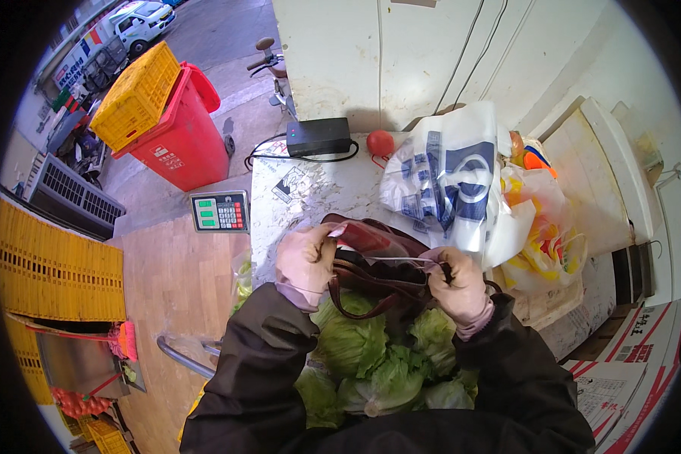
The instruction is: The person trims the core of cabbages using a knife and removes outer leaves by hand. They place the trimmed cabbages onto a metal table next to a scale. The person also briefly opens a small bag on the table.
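Note:
A dark red handbag with a zipped top and a loop handle lies between my hands, above several green lettuces. My left hand, in a pale glove, is closed on the bag's left side, with a small whitish bit at its fingertips. At the other end, my right hand, also gloved, is closed on the dark rim. A thin white strip runs across the bag's mouth toward the right fingers. What lies inside the bag is hidden.
On the white tabletop stand a black power adapter, a red ball-shaped thing, a white-and-blue plastic bag and a yellow-patterned bag. A scale display is at its left edge. Beyond are a red bin and yellow crates.

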